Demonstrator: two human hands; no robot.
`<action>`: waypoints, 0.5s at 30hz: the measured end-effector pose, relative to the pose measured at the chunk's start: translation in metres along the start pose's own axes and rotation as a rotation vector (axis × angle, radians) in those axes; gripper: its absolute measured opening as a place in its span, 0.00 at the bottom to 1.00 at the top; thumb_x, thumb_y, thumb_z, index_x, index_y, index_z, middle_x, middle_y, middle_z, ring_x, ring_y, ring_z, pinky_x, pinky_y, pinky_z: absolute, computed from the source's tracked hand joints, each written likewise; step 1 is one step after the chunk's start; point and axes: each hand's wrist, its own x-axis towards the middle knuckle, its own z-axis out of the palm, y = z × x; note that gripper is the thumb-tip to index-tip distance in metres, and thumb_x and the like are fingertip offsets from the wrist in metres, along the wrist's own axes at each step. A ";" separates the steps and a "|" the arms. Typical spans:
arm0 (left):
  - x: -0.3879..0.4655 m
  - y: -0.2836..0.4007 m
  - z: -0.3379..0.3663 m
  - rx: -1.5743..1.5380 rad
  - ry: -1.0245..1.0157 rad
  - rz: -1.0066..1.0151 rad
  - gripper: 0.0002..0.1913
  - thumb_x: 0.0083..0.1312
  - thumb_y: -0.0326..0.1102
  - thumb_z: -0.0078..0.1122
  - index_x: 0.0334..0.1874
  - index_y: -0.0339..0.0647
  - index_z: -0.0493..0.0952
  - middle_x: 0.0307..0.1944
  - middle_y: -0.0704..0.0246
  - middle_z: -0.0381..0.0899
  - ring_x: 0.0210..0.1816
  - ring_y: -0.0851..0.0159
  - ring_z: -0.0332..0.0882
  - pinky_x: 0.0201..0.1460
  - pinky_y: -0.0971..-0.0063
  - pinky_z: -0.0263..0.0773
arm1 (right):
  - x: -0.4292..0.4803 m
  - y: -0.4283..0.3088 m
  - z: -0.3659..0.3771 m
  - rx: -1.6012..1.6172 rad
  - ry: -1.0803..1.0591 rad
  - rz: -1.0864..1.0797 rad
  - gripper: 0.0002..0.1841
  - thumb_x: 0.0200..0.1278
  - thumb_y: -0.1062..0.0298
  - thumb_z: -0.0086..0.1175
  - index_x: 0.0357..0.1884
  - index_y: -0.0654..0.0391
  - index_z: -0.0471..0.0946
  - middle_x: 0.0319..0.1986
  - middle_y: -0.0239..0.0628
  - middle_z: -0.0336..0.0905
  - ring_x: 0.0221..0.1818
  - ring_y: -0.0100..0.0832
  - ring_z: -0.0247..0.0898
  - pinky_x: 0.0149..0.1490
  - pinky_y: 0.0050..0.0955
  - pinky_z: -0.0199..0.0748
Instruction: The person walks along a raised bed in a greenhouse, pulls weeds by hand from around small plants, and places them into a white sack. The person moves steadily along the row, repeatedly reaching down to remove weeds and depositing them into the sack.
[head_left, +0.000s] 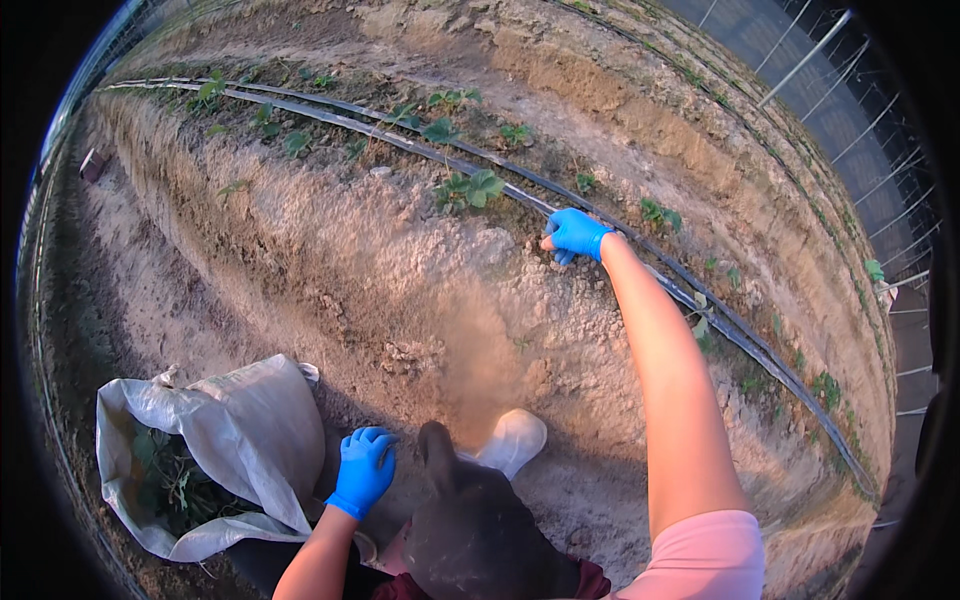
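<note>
My right hand, in a blue glove, reaches across to the raised soil bed. Its fingers are curled at the crumbly soil beside the drip tapes; one fingertip shows bare. Whether anything is between those fingers is hidden. A leafy seedling grows to the left of this hand. Low down, my left hand, also gloved in blue, hangs with loosely bent fingers and nothing visible in it. Beside it stands a white woven sack, its mouth gaping, with pulled green plants inside.
Several small plants grow along the tapes. A pale-covered foot and a dark-covered knee are beneath me, in the furrow. A reddish block lies far left. Metal poles stand at the far right.
</note>
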 end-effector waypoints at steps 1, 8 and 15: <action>0.001 -0.001 0.000 -0.007 0.004 0.000 0.10 0.56 0.29 0.60 0.40 0.48 0.80 0.39 0.69 0.78 0.46 0.57 0.76 0.49 0.61 0.65 | -0.001 0.002 0.001 0.026 0.004 0.006 0.10 0.57 0.72 0.62 0.34 0.62 0.71 0.27 0.41 0.78 0.25 0.32 0.80 0.29 0.32 0.83; 0.000 -0.002 -0.006 -0.021 -0.005 -0.008 0.10 0.56 0.29 0.60 0.41 0.46 0.80 0.40 0.67 0.79 0.46 0.55 0.75 0.49 0.61 0.66 | -0.023 0.010 0.005 0.092 0.103 -0.054 0.10 0.57 0.71 0.62 0.34 0.62 0.71 0.25 0.40 0.78 0.24 0.31 0.80 0.28 0.31 0.82; 0.000 0.001 -0.011 -0.020 0.034 0.011 0.09 0.57 0.30 0.60 0.40 0.47 0.80 0.41 0.67 0.78 0.46 0.55 0.75 0.50 0.61 0.66 | -0.091 -0.042 -0.019 0.191 0.231 -0.189 0.09 0.59 0.69 0.63 0.33 0.61 0.74 0.24 0.36 0.77 0.23 0.27 0.78 0.27 0.26 0.80</action>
